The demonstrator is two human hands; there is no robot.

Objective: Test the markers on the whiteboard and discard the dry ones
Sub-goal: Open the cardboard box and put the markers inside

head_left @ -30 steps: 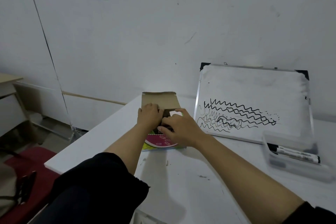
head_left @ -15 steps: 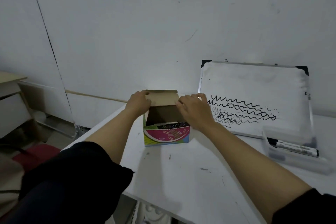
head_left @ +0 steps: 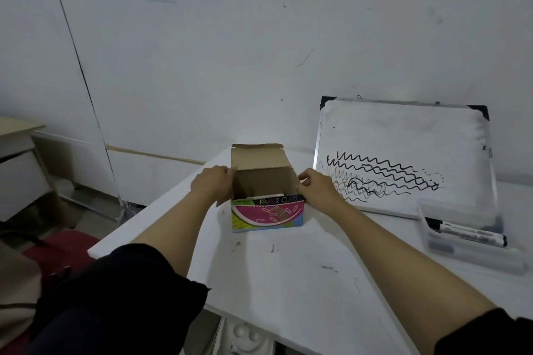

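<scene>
Markers (head_left: 467,232) lie in a clear plastic tray (head_left: 473,256) at about 4 o'clock on the white worktop (head_left: 288,282), one black-capped barrel plainly visible with at least one more dim shape under it. Just behind the tray, at 2 o'clock, the whiteboard (head_left: 403,135) leans back against the wall, its lower half covered with wavy black test lines, some bold and some faint.

Neither hand is on a marker. Both are at the paper clips box (head_left: 266,212) at 12 o'clock. The left hand (head_left: 212,183) pinches the left side flap near the box's top edge, and the right hand (head_left: 315,190) pinches the right side flap in the same way. The brown lid flap stands upright at the back, so the box is open. A pale edge shows inside near the front wall, but what the box contains cannot be made out.

The step in hand appears to be readying this box, probably as the place for dry markers, though that is a judgement and not something the view confirms. The scribbles suggest that testing is well along or nearly done.

Next, the side flaps need to be folded clear so the opening stays wide. Then one hand should travel to 4 o'clock, lift a marker from the tray, uncap it and draw on a bare part of the board, with the box left steady in place.
</scene>
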